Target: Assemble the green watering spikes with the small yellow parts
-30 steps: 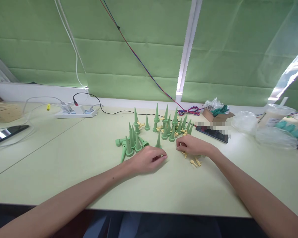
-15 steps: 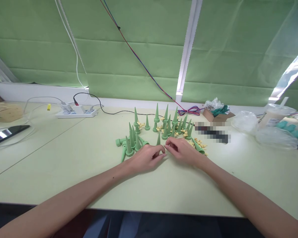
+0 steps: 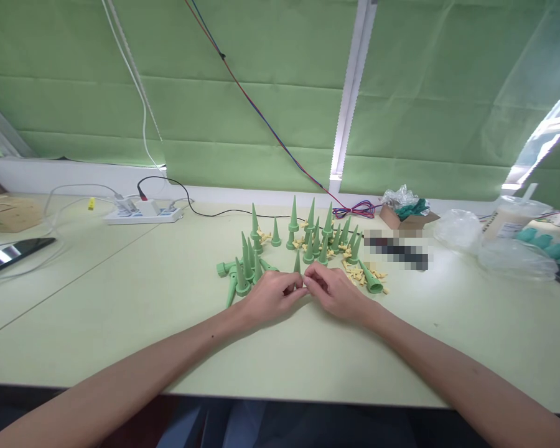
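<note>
My left hand (image 3: 275,294) rests on the table with its fingers curled about the lower part of a green plastic cone (image 3: 297,262), whose pointed tip shows above the fingers. My right hand (image 3: 332,289) is closed in a pinch, its fingertips touching those of the left hand beside that cone. Whatever the right fingertips hold is too small or hidden to make out. Behind both hands stand several upright green cones (image 3: 294,214). To the right of my right hand lie small yellow plastic pieces (image 3: 354,274) and a tipped-over green cone (image 3: 369,279).
Further green cones (image 3: 232,289) lie on their sides left of my left hand. A power strip (image 3: 144,216) and a tablet (image 3: 16,255) are at the left. A small cardboard box (image 3: 406,222), plastic bags and a drink cup (image 3: 504,221) stand at the right.
My right hand has shifted slightly left and its fingertips now meet my left hand. The tipped-over cone and yellow pieces beside it show more fully. My left hand stays nearly in place.
</note>
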`<state>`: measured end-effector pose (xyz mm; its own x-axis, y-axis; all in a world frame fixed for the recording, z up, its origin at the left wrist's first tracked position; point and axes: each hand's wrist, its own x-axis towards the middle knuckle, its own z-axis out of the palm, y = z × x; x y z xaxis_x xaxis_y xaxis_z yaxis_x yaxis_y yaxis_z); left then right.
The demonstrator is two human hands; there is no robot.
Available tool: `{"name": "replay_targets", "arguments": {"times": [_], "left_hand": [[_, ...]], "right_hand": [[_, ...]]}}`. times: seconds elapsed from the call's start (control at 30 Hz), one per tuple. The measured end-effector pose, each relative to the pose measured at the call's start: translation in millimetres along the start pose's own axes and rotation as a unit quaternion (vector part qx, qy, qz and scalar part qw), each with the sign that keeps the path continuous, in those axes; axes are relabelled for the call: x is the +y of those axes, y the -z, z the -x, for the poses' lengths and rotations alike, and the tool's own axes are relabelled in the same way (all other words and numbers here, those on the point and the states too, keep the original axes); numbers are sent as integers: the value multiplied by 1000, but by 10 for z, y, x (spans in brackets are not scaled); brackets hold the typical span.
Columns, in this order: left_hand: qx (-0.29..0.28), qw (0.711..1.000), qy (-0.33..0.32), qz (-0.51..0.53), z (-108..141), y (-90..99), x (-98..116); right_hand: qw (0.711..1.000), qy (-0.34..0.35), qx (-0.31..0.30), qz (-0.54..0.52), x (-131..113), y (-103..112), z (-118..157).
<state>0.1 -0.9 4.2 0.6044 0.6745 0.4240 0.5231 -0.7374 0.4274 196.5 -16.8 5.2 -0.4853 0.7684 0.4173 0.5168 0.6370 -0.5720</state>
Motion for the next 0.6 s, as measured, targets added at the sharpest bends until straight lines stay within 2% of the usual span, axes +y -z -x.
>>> {"name": "replay_targets", "arguments": {"times": [0.23, 0.6], "left_hand": [[38, 998, 37, 16, 3, -1, -1], [75, 997, 9, 15, -11, -10, -11]], "right_hand": [[999, 28, 30, 20, 6, -39, -4], [994, 38, 97, 16, 18, -47, -27]]}}
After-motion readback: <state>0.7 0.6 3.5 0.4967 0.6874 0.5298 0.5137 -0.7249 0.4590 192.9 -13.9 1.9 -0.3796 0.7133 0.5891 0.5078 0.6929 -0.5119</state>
